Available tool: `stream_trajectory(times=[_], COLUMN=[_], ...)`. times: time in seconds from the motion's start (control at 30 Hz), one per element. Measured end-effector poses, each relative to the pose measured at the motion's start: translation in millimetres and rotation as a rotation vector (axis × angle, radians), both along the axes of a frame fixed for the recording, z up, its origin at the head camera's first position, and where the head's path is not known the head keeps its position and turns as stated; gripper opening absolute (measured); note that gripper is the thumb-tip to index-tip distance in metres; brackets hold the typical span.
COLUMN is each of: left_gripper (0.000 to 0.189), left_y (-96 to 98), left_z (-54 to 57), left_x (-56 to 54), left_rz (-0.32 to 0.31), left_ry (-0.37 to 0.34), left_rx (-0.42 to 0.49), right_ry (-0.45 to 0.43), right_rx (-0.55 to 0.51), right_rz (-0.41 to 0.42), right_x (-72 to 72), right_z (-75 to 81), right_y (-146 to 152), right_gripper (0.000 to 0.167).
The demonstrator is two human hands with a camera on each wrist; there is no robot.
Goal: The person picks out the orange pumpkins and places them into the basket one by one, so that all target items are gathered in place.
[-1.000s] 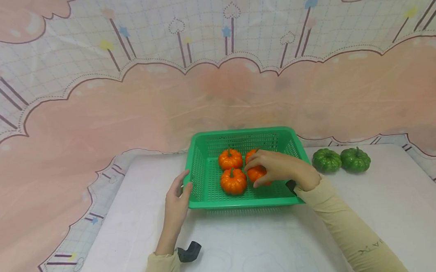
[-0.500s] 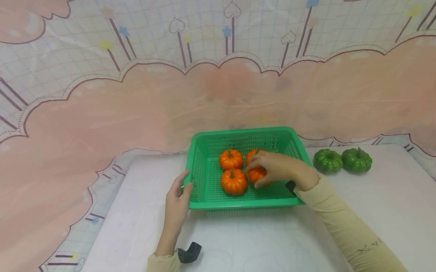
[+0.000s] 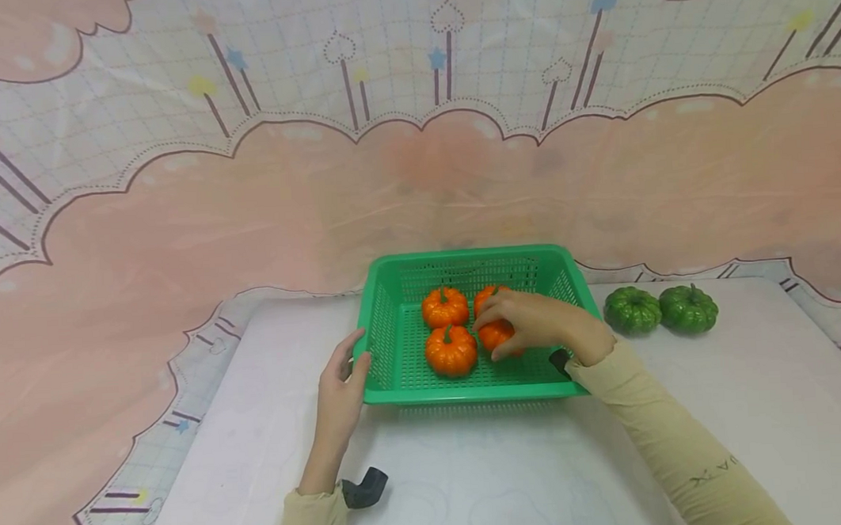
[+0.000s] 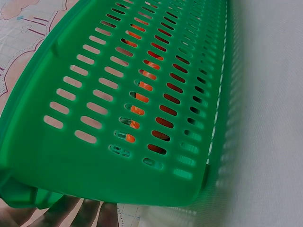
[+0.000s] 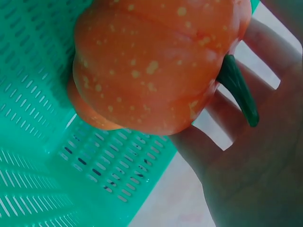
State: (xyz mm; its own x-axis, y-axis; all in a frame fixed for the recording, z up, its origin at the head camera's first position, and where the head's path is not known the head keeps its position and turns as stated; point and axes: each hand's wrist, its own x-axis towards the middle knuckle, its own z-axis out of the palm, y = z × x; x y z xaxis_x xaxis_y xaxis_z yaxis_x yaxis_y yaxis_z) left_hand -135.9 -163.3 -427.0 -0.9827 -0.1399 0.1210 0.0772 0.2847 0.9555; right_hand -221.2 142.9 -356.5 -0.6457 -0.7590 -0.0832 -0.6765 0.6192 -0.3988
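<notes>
In the head view, a green plastic basket [image 3: 470, 394] with slotted walls holds several small orange pumpkins. My right hand [image 3: 534, 320] reaches over the basket's right side and grips the front right pumpkin [image 3: 497, 336], fingers and thumb curled round it. Its green stem points toward the palm in the right wrist view. Behind it, another pumpkin [image 3: 490, 297] is partly covered by the hand. To the left lie a back pumpkin [image 3: 445, 308] and a front pumpkin [image 3: 451, 352]. My left hand [image 3: 341, 389] rests its extended fingers against the basket's left end, with the fingertips partly hidden.
Two green pumpkins, one nearer [image 3: 632, 312] and one farther right [image 3: 689, 309], sit side by side on the white table [image 3: 475, 482], right of the basket. A patterned cloth [image 3: 424, 191] hangs behind the table. Dark wrist mounts [image 3: 365, 488] are on the sleeves.
</notes>
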Motion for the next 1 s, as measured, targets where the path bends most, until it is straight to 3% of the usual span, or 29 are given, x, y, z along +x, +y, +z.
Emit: stream_trajectory(times=[1.0], left_gripper=[0.042], left_y=[-0.6], left_z=[0.2], left_x=[0.2], left_rz=[-0.015], left_ry=[0.008], left_rx=[0.0], right_ry=[-0.029], right_rx=[0.068], right_rz=[0.023], right_x=[-4.8], right_z=[-6.9], right_y=[-2.0], right_gripper=[0.046])
